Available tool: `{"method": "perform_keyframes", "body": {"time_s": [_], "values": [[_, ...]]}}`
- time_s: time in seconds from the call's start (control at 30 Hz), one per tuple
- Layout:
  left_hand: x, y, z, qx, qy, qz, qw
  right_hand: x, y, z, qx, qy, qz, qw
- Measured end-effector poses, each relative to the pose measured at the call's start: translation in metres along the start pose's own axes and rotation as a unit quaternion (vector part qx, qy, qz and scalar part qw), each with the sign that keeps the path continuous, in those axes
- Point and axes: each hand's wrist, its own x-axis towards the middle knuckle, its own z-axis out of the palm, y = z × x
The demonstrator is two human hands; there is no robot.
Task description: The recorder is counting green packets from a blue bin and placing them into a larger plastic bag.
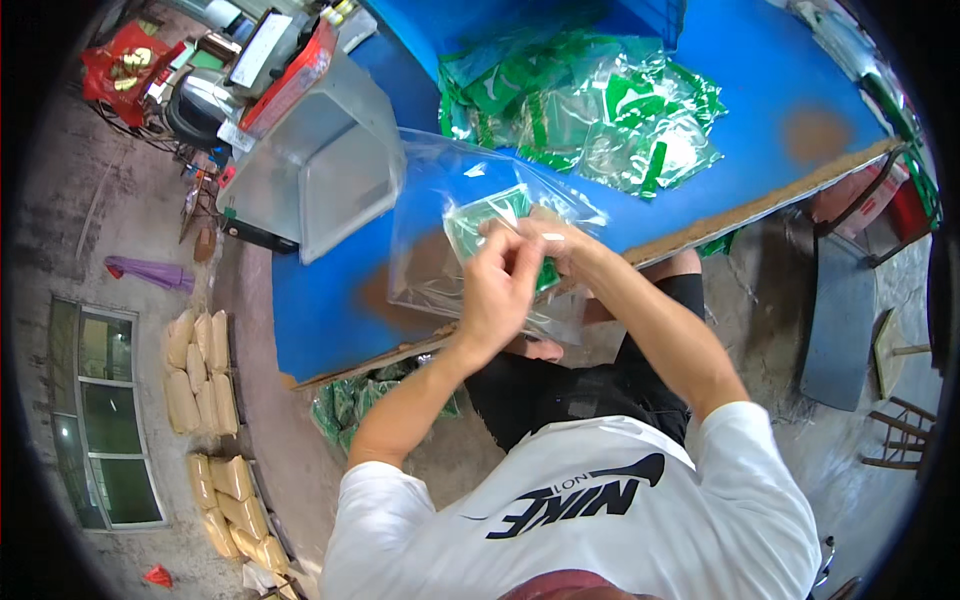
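Observation:
Both hands meet over the near left part of the blue table (330, 300), at a small stack of green-and-clear plastic bags (490, 208). My left hand (497, 280) is closed, its fingers pinched at the near side of the stack. Just to its right, my right hand (560, 243) is closed round the stack's right side, with its fingertips partly hidden behind my left hand. Beneath the stack lies a large clear plastic bag (425, 265), spread over the table and reaching past its near edge.
Loose green-and-clear bags (640, 120) are heaped in front of a blue crate (570, 15). A translucent plastic bin (345, 175) stands at the left table edge. More green packets (345, 410) lie below the table. Stuffed tan sacks (200, 370) line the left wall; a bench (840, 320) stands right.

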Motion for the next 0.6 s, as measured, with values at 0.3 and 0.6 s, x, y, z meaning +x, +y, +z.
{"method": "perform_keyframes", "body": {"time_s": [0.3,0.6], "values": [[0.05,0.082,0.012,0.304,-0.119,0.359,0.874,-0.012,0.087,-0.034,0.031,-0.153,-0.076,0.985],[0.107,0.068,-0.006,0.392,-0.337,0.14,0.844,-0.004,-0.025,0.035,-0.273,-0.186,-0.147,0.932]]}}
